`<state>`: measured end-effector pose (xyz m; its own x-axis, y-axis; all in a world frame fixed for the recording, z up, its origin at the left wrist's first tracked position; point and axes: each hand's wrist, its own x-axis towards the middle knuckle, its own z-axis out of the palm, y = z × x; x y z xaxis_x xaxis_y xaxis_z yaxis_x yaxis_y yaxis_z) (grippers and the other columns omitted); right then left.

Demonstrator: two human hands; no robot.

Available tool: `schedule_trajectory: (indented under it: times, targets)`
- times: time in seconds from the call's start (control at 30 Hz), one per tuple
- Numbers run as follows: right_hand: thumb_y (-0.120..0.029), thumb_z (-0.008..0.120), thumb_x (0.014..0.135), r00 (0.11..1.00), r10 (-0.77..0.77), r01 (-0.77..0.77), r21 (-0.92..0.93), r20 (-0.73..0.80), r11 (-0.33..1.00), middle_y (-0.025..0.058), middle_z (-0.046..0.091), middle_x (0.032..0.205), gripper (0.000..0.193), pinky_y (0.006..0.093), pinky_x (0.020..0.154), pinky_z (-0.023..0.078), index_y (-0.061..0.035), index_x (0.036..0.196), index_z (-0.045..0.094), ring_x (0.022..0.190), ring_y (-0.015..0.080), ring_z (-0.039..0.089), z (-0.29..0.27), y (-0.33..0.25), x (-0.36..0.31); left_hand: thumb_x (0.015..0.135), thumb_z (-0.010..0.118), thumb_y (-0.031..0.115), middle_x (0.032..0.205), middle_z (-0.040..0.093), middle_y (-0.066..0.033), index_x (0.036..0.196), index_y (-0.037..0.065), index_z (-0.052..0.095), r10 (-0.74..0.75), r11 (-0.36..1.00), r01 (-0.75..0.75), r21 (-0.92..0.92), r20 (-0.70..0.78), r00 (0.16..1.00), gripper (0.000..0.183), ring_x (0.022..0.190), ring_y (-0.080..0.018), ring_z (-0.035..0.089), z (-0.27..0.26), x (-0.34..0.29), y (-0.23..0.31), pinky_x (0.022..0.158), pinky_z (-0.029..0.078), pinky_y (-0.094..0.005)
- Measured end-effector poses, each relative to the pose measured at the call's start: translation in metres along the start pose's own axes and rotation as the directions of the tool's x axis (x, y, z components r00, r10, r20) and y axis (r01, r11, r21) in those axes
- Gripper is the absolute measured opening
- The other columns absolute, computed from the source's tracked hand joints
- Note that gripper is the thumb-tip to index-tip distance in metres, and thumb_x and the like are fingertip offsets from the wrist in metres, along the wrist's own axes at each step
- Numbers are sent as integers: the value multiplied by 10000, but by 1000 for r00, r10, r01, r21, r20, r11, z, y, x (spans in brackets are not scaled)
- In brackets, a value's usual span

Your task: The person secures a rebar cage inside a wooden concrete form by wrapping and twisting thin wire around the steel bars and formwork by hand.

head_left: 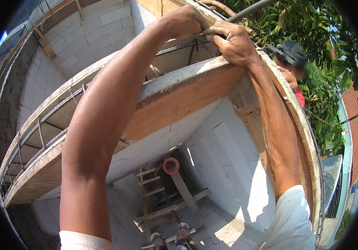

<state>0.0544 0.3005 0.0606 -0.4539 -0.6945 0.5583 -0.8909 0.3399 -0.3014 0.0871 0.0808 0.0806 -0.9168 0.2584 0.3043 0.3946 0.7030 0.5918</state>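
Observation:
Both my arms reach up to the far corner of a wooden formwork. My left hand (pixel 184 23) is closed like a fist over the corner. Right beside it, my right hand (pixel 234 43) is closed, thumb and fingers pinched toward the left hand. What either hand grips is hidden or too small to make out. Below them, steel reinforcing bars (pixel 174 50) run along the channel between two boards. The nearer plywood board (pixel 187 93) has a rough, cement-crusted top edge. Another crusted board (pixel 293 109) curves down past my right forearm.
Far below, a wooden ladder (pixel 151 192) and a reddish pipe (pixel 171 166) stand between white block walls (pixel 224 129). My sandalled feet (pixel 182 228) show at the bottom. Beyond the right-hand board is a co-worker in a dark cap (pixel 290 53), near leafy branches (pixel 333 46).

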Motion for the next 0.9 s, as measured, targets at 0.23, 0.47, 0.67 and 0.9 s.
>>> schedule_trajectory:
  times: [0.23, 0.47, 0.67, 0.9]
  targets:
    - [-86, 764, 961, 966, -179, 142, -199, -187, 970, 147, 775, 1034, 145, 390, 897, 580, -22, 1081, 813, 936, 293, 750, 2, 1, 28, 877, 653, 48, 1137, 806, -118, 1405, 114, 728, -92, 994, 89, 64, 58, 994, 537, 1067, -218, 725, -7, -3, 2, 950, 552, -366]
    - [-119, 663, 827, 968, 238, -240, -532, -74, 812, 247, 800, 1037, 322, 528, 895, 637, -83, 1092, 842, 976, 432, 788, -5, 20, 60, 836, 799, 103, 1171, 798, -198, 1475, -113, 549, -86, 995, 92, 48, -118, 989, 720, 1098, -256, 761, 19, 23, -27, 977, 568, -362]
    - [-138, 687, 864, 907, 296, -136, -456, 300, 879, 242, 777, 956, 240, 492, 886, 603, -36, 1029, 828, 921, 379, 758, -23, -17, 38, 766, 882, 156, 1073, 809, -226, 1386, -149, 596, -23, 974, 61, 219, -173, 985, 748, 1071, -288, 779, 11, 13, -27, 940, 592, -392]
    - [-131, 642, 824, 941, 223, -206, -90, 254, 974, 219, 790, 898, 256, 485, 841, 598, -14, 960, 825, 833, 371, 758, -17, 1, 71, 755, 886, 151, 1041, 818, -199, 1213, -134, 709, -49, 974, 88, 210, -183, 982, 568, 1041, -300, 784, 5, 5, -12, 939, 590, -404]
